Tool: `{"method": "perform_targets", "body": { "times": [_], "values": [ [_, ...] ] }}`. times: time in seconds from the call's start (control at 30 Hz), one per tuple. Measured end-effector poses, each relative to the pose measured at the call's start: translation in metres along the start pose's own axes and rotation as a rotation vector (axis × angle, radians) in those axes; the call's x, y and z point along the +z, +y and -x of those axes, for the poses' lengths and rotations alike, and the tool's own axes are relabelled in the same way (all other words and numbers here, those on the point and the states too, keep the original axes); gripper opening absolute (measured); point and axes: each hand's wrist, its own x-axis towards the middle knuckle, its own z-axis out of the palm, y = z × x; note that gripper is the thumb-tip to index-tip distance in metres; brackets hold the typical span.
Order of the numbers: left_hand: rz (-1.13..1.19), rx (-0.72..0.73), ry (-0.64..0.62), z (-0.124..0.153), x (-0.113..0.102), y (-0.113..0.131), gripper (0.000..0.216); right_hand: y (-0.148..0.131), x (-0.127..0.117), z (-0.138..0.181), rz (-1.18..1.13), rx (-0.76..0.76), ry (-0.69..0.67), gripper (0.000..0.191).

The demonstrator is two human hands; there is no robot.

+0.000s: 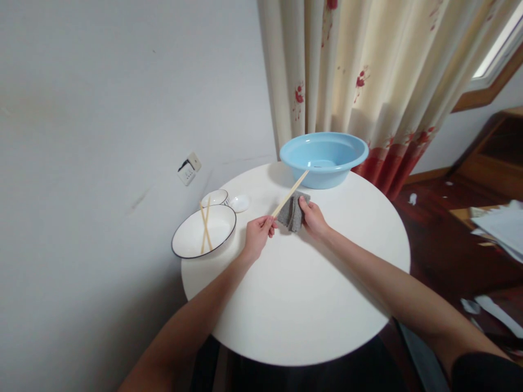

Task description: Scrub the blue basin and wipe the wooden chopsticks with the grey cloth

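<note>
My left hand point(259, 235) is closed on the near end of a pair of light wooden chopsticks point(291, 193), which point up and to the right toward the blue basin. A grey cloth point(295, 216) hangs folded from my right hand point(312, 216), pinched between thumb and fingers. The cloth lies right beside the chopsticks; whether it touches them I cannot tell. Left of my left hand, a large white bowl with a dark rim point(190, 234) has two more chopsticks point(206, 226) crossed in it.
A light blue basin point(322, 178) stands at the table's far side by the curtain point(347, 65). Behind the large bowl are a smaller white bowl point(216, 197) and a small white dish point(239, 203). The round white table point(302, 316) adjoins the wall with its socket point(187, 174).
</note>
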Motion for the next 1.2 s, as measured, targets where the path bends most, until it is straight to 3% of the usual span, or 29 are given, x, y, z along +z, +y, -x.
{"method": "perform_targets", "body": {
  "times": [0.43,0.93,1.2],
  "values": [
    [-0.168,-0.09,-0.235,0.005,0.006,-0.009,0.051,0.001,-0.001,0.006,0.094,0.038,-0.091,0.053],
    [-0.209,-0.137,-0.391,0.013,0.005,0.001,0.044,-0.055,-0.04,-0.031,-0.04,-0.114,0.216,0.023],
    [-0.197,-0.074,-0.288,0.008,0.0,0.018,0.041,-0.085,-0.059,-0.043,-0.11,-0.228,0.375,0.03]
  ]
}}
